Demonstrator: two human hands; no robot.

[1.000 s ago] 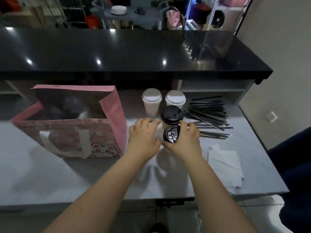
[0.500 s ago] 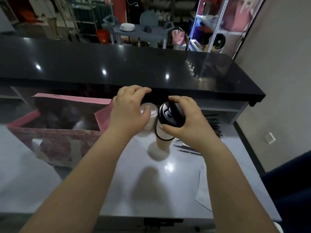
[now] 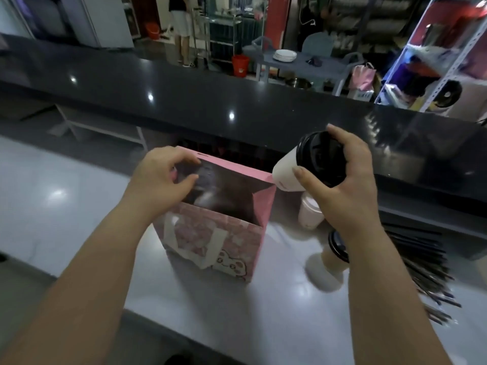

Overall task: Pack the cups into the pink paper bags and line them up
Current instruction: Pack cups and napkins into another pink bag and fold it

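1. On the pale grey worktop [image 3: 66, 193] stands an upright pink paper bag [image 3: 218, 233] with white handles and a printed cartoon face. Its mouth is open upward.
2. The left hand [image 3: 163, 175] has fingers and thumb curled over the bag's left top edge and holds the mouth apart.
3. The right hand [image 3: 342, 185] grips a white paper cup with a black plastic lid [image 3: 303, 167], its fingers wrapped round the lid end. The cup is tilted, with its base pointing left and down at the bag's right top corner, and it is not yet inside. Whether the base touches the paper cannot be told.
4. Likely snag: if the base comes in this low and slanted, it may catch the right side wall and fold it inward, or push the light bag over. Only the left edge is steadied.
5. The hold sits mostly on the lid. If the lid is loose, the cup's weight could pull the body free. The tilt could also let liquid out, if the cup is full.
6. Just under the right forearm stands a second black-lidded paper cup [image 3: 334, 256], and a white-lidded cup [image 3: 309, 214] stands behind it. Dropping the wrist carelessly could knock either one toward the black straws [image 3: 421, 259].
7. Something pale shows inside the bag, too blurred to name, and it may block a flat landing.
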